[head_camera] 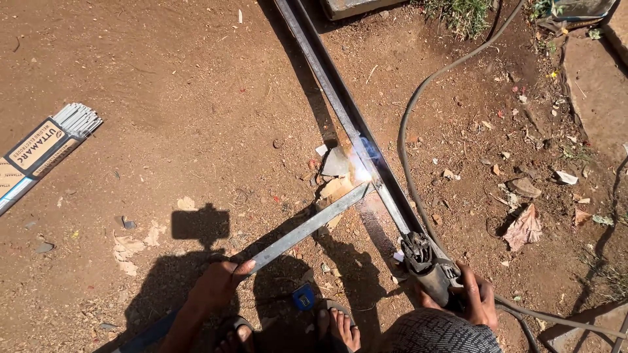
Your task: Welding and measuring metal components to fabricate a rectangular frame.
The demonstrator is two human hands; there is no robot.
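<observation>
My left hand point(219, 282) grips the near end of a flat grey metal bar point(307, 227), which slants up to the right and meets a long steel tube point(340, 101) lying on the dirt. A bright welding arc point(361, 171) glows at that joint. My right hand point(474, 297) is closed around a dark electrode holder point(425, 261), and its thin rod point(391, 209) reaches up to the arc. Small flat stones point(335, 163) prop the joint from the left.
An open box of welding rods point(46, 147) lies at the left edge. A thick cable point(418, 98) curves from the top right down to the holder. My sandalled feet point(340, 327) are at the bottom, with a small blue object point(303, 297) beside them. Litter, dry leaves and stone slabs point(595, 78) lie right.
</observation>
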